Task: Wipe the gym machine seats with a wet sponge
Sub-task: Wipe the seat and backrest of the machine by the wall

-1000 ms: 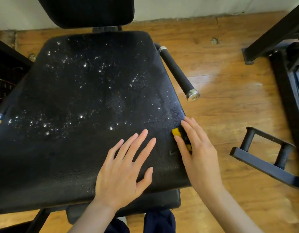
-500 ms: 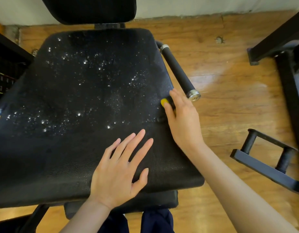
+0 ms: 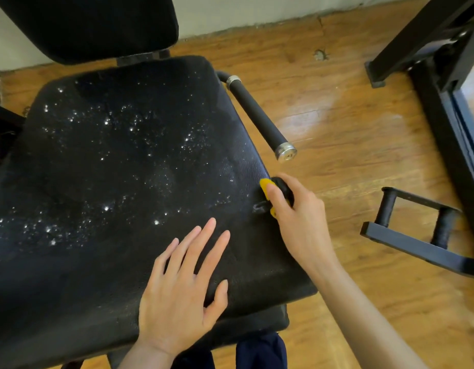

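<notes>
— From the head camera, where is the sponge?

— The yellow and black sponge sits at the right edge of the black padded seat, clasped in the right hand, whose fingers curl around it.

— And the other hand?

— The left hand lies flat on the seat's near part, fingers spread, holding nothing.

— The seat itself?

— Bright droplets speckle its middle and left. A black handle bar with a metal end cap juts out just beside the right edge, over wooden floor.
</notes>
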A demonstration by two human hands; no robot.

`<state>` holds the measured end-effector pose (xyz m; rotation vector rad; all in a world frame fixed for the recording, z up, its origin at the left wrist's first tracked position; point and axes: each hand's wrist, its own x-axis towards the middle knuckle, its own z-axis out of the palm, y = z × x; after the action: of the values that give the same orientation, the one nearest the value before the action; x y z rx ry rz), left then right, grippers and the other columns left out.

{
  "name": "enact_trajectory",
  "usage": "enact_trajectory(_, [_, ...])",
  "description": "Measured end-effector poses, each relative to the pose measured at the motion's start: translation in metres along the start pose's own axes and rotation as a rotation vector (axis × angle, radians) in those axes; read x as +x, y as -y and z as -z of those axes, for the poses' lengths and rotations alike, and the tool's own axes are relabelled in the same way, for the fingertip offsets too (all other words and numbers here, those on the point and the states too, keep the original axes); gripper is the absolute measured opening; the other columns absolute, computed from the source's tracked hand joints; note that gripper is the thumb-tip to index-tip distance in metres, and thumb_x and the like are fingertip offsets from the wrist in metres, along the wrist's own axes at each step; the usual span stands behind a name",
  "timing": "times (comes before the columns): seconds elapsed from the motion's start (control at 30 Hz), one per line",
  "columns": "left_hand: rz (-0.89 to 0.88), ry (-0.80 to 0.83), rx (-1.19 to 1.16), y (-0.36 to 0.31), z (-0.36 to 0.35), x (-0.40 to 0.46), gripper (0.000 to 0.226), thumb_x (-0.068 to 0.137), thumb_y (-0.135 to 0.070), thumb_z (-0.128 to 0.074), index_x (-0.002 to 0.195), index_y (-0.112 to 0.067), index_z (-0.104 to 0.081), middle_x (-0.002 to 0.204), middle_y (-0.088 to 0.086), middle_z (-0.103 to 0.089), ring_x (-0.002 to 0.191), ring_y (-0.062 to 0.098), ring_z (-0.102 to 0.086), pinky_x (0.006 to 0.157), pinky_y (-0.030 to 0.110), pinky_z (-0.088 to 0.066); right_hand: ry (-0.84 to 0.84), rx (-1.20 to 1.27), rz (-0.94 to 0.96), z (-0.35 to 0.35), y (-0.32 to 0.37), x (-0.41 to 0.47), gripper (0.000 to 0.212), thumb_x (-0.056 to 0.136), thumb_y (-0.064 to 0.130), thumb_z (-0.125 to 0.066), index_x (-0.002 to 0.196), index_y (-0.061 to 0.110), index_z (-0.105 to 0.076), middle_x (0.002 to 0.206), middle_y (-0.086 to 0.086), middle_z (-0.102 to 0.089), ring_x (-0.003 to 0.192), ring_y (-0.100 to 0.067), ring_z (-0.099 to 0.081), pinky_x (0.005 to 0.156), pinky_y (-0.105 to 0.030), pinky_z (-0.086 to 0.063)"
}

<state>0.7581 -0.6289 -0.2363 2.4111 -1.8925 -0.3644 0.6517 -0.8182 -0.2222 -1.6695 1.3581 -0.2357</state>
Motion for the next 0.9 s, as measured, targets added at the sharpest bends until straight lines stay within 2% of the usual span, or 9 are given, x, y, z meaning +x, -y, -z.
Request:
enact_trajectory(0.1, [0.0,-0.003,0.016,0.0,-0.001,0.0,0.067,0.09,-0.042,-0.043,0.153,-0.021,-0.038,0.162,0.004,-0.03,0.142,0.024,-0.04,0.111,0.045,-0.035,-0.029,-0.172,0.061,-0.008,0.001,0.013,0.031,0.1,0.037,-0.049,0.117,0.013,-0.059,0.102,0.002,-0.063,0.096,-0.016,-0.059,0.075,-0.025,-0.042])
enact_trajectory(0.13, [0.001,-0.004,0.014,0.0,-0.001,0.0,0.066,0.09,-0.042,-0.042,0.153,-0.021,-0.038,0.161,0.004,-0.031,0.142,0.024,-0.041,0.11,0.045,-0.035,-0.05,-0.256,0.111,-0.019,0.007,0.028,0.028,0.1,0.033,-0.048,0.116,0.012,-0.058,0.104,0.0,-0.062,0.1,-0.018,-0.057,0.074,-0.023,-0.038])
enact_trajectory(0.17, [0.002,-0.008,0.014,0.0,-0.001,0.0,0.066,0.09,-0.042,-0.042,0.152,-0.02,-0.038,0.161,0.004,-0.031,0.142,0.024,-0.041,0.11,0.045,-0.035,-0.06,-0.31,0.165,-0.029,0.014,0.039,0.029,0.101,0.029,-0.047,0.122,0.01,-0.056,0.114,-0.003,-0.061,0.108,-0.02,-0.055,0.08,-0.022,-0.039])
enact_trajectory(0.27, [-0.002,-0.016,0.023,0.0,-0.001,0.0,0.065,0.091,-0.042,-0.04,0.152,-0.02,-0.038,0.161,0.005,-0.031,0.142,0.025,-0.041,0.11,0.045,-0.034,-0.109,-0.442,0.297,-0.041,0.014,0.022,0.044,0.098,0.021,-0.053,0.138,0.004,-0.048,0.141,-0.012,-0.05,0.133,-0.025,-0.043,0.11,-0.035,-0.038])
enact_trajectory(0.37, [-0.003,-0.015,0.023,0.001,-0.002,0.0,0.066,0.091,-0.042,-0.04,0.152,-0.02,-0.038,0.161,0.005,-0.032,0.142,0.025,-0.041,0.11,0.045,-0.034,-0.097,-0.549,0.383,-0.038,-0.01,-0.031,0.046,0.094,0.021,-0.057,0.136,0.004,-0.051,0.143,-0.013,-0.049,0.137,-0.026,-0.041,0.114,-0.039,-0.03])
enact_trajectory(0.53, [0.001,-0.011,0.029,0.0,-0.001,0.001,0.065,0.092,-0.042,-0.039,0.152,-0.019,-0.038,0.161,0.005,-0.031,0.142,0.024,-0.04,0.111,0.044,-0.034,-0.108,-0.579,0.388,-0.053,0.011,0.026,0.042,0.099,0.024,-0.052,0.137,0.006,-0.051,0.144,-0.013,-0.048,0.139,-0.027,-0.038,0.115,-0.041,-0.024])
enact_trajectory(0.67, [-0.009,-0.013,0.023,0.0,-0.001,0.0,0.063,0.092,-0.043,-0.04,0.15,-0.017,-0.041,0.161,0.006,-0.032,0.142,0.025,-0.04,0.111,0.044,-0.033,-0.081,-0.548,0.394,-0.041,-0.005,-0.031,0.046,0.099,0.028,-0.044,0.142,0.011,-0.046,0.15,-0.006,-0.041,0.143,-0.021,-0.03,0.118,-0.038,-0.022])
enact_trajectory(0.77, [-0.007,-0.003,0.021,0.001,-0.002,0.0,0.063,0.091,-0.043,-0.041,0.148,-0.016,-0.045,0.161,0.007,-0.032,0.142,0.025,-0.04,0.111,0.044,-0.033,-0.038,-0.573,0.44,-0.039,-0.011,-0.036,0.043,0.098,0.027,-0.048,0.138,0.011,-0.051,0.146,-0.006,-0.047,0.14,-0.021,-0.036,0.116,-0.04,-0.028])
enact_trajectory(0.9, [-0.008,0.004,0.023,0.0,-0.001,0.002,0.063,0.093,-0.043,-0.04,0.149,-0.017,-0.044,0.16,0.007,-0.033,0.142,0.024,-0.039,0.111,0.043,-0.033,-0.128,-0.584,0.428,-0.06,0.017,0.021,0.037,0.097,0.019,-0.055,0.132,0.007,-0.056,0.14,-0.01,-0.053,0.138,-0.029,-0.038,0.118,-0.046,-0.021])
